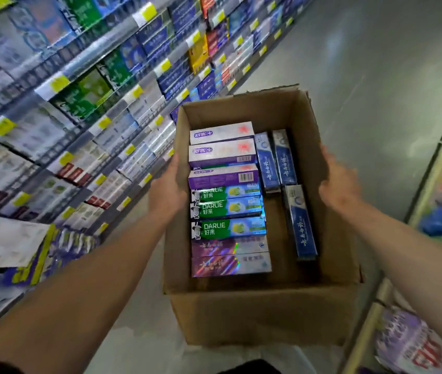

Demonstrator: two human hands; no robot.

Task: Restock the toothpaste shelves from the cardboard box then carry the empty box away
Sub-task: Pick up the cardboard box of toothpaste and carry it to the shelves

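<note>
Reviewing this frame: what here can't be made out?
Head view only:
- Left hand and right hand: fingertips hidden behind the cardboard box walls.
- Anything under the top toothpaste cartons: covered by them.
- Shelves: labels and price tags motion-blurred, unreadable.
- Goods at right: cut off by the frame edge.
</note>
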